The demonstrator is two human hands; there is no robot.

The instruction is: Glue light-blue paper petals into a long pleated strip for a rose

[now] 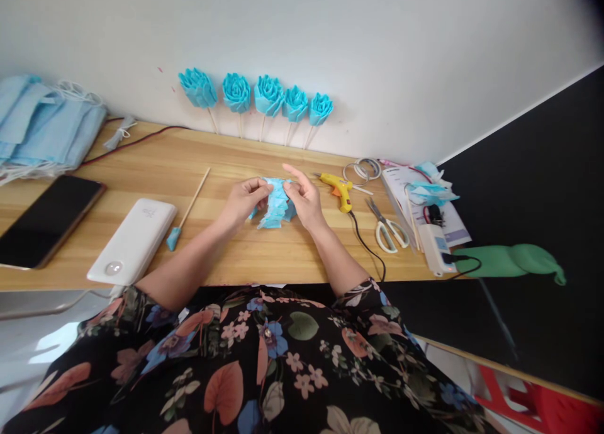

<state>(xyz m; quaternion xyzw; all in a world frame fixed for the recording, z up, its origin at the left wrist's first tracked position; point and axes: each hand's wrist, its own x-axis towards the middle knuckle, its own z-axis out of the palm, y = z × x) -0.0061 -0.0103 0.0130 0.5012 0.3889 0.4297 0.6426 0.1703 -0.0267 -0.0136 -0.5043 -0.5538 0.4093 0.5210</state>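
Pleated light-blue fabric strip [276, 206] pinched between left hand [243, 201] and right hand [306, 202], mid-depth between wooden counter [255, 265] front/back edges, probably to hold folds flat.

A phone [51, 220] and a white power bank [134, 240] lay on the wooden tabletop [226, 154].
The phone, its screen dark, slanted at the left, with the power bank just beside it; printed papers [455, 225] lay at the right, a green object [512, 261] showed against black beyond, and something red [566, 415] showed below.
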